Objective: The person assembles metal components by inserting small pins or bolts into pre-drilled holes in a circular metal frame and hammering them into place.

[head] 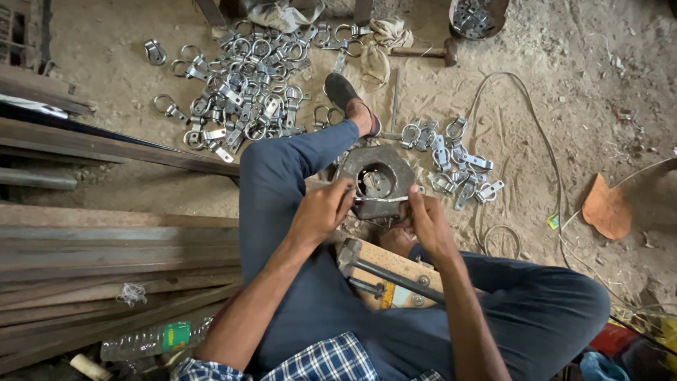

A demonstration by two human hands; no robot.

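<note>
Lying stacked at far left: steel bars (106, 240). Spreading over the dirt floor (564, 92) beyond the knee: a heap of ring clamps (240, 92). Gripping the near left edge of the hexagonal metal block (377, 180) at centre: left hand (321, 212). Pinching a thin metal strip (384, 201) against its front edge: right hand (427, 222). Lying scattered further right: a smaller clamp pile (458, 166).

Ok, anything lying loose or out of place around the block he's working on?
Mostly loose stock: metal ring fittings lie scattered in a heap on the dirt floor, with a smaller heap right of the metal block that both hands grip. A hammer rests across the lap. A cable trails loosely nearby.
</note>
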